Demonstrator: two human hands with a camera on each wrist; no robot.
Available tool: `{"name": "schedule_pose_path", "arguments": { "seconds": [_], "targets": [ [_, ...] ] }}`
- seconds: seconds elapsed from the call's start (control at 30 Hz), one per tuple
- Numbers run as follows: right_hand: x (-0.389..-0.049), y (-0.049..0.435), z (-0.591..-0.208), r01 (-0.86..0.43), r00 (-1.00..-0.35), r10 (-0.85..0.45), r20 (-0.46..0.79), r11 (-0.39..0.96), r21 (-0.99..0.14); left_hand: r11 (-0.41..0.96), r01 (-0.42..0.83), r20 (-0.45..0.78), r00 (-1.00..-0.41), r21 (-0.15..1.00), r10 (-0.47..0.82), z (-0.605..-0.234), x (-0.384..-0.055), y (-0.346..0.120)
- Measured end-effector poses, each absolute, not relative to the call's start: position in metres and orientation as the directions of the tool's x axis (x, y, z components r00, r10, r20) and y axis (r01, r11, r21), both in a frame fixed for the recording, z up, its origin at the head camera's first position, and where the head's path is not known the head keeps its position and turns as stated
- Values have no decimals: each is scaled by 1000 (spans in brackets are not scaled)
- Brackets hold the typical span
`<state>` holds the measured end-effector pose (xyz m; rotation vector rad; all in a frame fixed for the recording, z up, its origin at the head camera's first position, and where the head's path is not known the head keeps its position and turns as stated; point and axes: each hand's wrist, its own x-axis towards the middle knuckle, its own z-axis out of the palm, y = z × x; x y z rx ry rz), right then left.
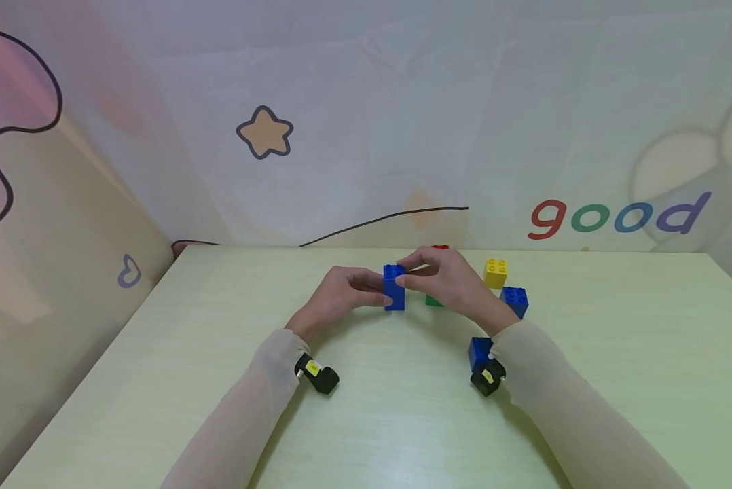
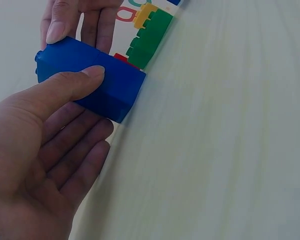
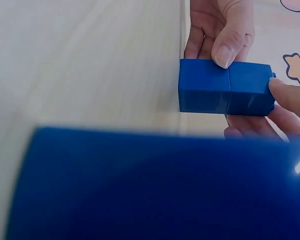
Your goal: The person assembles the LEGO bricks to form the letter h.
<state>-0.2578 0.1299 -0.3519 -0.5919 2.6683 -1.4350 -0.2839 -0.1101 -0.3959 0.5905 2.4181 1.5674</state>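
Two blue toy building bricks, one on top of the other, stand upright between the hands in the head view. The right wrist view shows the seam between the lower blue brick (image 3: 202, 86) and the upper blue brick (image 3: 250, 89). My left hand (image 1: 349, 293) grips the stack from the left, its thumb across the front near the seam. From the right, my right hand (image 1: 445, 278) pinches the upper brick near its studded top. Behind the right hand, a green brick (image 1: 434, 301) and a red brick (image 1: 441, 246) are partly hidden.
Right of the hands stand a yellow brick (image 1: 496, 273) and a blue brick (image 1: 515, 299). Another blue brick (image 1: 479, 350) sits by the right wrist, partly covered by the sleeve and camera. A printed backdrop (image 1: 366, 136) rises along the far edge of the pale table (image 1: 378, 421).
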Motion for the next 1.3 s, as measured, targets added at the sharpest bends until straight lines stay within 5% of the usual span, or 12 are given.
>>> {"name": "schedule_pose_path", "arguments": {
  "seconds": [1.3],
  "targets": [
    [-250,132,-349,-360,-915,-359,184,519,-775,334,246,67,-882,910,466,-397,-285,-113]
  ]
}}
